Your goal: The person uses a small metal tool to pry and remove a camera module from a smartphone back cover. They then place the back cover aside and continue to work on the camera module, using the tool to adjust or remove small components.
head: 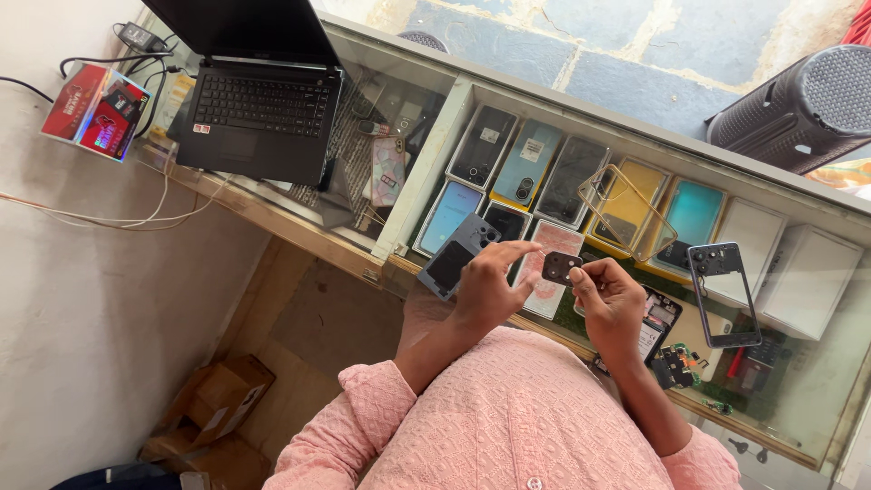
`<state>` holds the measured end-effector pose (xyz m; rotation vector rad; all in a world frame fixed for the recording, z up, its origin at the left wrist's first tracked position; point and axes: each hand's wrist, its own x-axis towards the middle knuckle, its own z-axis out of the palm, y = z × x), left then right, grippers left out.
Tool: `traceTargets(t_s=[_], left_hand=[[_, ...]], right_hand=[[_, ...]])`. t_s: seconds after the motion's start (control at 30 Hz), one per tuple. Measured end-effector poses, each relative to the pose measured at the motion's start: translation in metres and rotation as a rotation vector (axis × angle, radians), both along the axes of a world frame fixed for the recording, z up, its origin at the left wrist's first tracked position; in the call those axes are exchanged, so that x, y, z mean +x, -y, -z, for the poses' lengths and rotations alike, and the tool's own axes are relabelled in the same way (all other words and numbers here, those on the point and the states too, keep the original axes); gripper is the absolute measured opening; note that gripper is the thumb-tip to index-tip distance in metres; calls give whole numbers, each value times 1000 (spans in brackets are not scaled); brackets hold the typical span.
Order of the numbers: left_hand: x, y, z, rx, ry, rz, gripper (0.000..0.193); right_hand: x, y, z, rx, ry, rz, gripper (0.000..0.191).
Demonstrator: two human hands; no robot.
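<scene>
**Two hands hold a small dark camera piece over the glass tabletop**

The left hand point(485, 286) and the right hand point(610, 304) meet in front of the person. Their fingers point(526, 252) pinch a small dark camera piece point(561, 267) between them. Just left of the fingers lies a grey phone back cover point(458, 254). To the right rests a phone frame point(723, 295). A clear phone case point(626, 210) lies above it. Far left sits a black laptop point(259, 95) on the tabletop point(299, 227)
</scene>
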<state>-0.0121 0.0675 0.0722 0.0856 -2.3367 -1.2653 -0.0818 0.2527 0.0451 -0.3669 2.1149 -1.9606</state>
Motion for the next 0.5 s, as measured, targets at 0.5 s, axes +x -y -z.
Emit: traceTargets(t_s=[0.5], left_hand=[[-7, -3, 8, 219, 117, 33, 24]], right_hand=[[9, 6, 1, 167, -69, -85, 22]])
